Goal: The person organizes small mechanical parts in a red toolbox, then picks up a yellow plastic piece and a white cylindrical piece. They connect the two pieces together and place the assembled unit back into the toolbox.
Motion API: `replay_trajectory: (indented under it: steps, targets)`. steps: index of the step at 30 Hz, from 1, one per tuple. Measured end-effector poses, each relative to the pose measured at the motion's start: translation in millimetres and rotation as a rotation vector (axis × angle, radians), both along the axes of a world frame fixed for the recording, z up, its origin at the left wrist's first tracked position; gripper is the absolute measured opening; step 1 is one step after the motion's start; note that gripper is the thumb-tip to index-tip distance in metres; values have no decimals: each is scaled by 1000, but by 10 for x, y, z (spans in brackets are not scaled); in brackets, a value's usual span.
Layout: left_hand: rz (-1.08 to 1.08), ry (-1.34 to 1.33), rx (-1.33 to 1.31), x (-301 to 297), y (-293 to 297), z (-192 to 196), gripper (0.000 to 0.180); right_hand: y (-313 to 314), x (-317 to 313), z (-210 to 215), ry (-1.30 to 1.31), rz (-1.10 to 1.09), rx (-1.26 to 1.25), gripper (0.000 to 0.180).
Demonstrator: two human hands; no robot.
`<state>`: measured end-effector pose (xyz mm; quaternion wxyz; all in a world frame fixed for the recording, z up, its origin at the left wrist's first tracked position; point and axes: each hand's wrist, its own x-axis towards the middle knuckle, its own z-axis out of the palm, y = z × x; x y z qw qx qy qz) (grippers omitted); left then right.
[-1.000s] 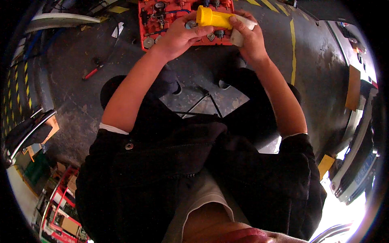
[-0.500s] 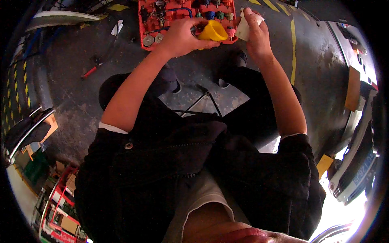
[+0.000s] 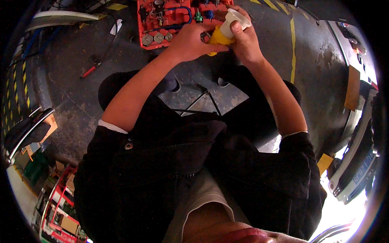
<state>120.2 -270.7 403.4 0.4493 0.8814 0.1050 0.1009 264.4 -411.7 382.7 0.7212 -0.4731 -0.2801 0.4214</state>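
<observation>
Grey concrete floor (image 3: 81, 101) lies open left and right; at its far edge, beside the red tool case (image 3: 170, 20), left hand (image 3: 190, 40) grips a yellow funnel (image 3: 219, 37), right hand (image 3: 243, 40) pinching its white piece (image 3: 237, 17).

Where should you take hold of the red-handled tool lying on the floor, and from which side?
Probably by its red handle, coming straight down from above. The red-handled tool lies flat and alone on the concrete floor, away from the left hand and right hand, so fingers can close across the handle's width.
</observation>
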Motion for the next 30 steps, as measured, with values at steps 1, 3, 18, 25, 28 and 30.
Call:
replay_trajectory:
  steps: [1,3,18,25,28,30]
  targets:
    - [13,43,-37,2,-3,-13,70,0,-20,-12,8,-19,-13,81]
    - [13,11,-53,-11,-3,-32,69,-5,-19,9,64,22,-10,80]
    - [11,-40,142,-34,95,-77,70,-11,67,209,34,137,-191,59]
    - [19,-107,176,-40,112,-160,69,-18,131,237,1,106,-178,67]
    - [50,-54,178,-36,139,-198,72,-21,172,182,-114,119,-186,69]
    - [60,-42,171,-31,142,-174,73,-26,209,138,-62,69,-136,71]
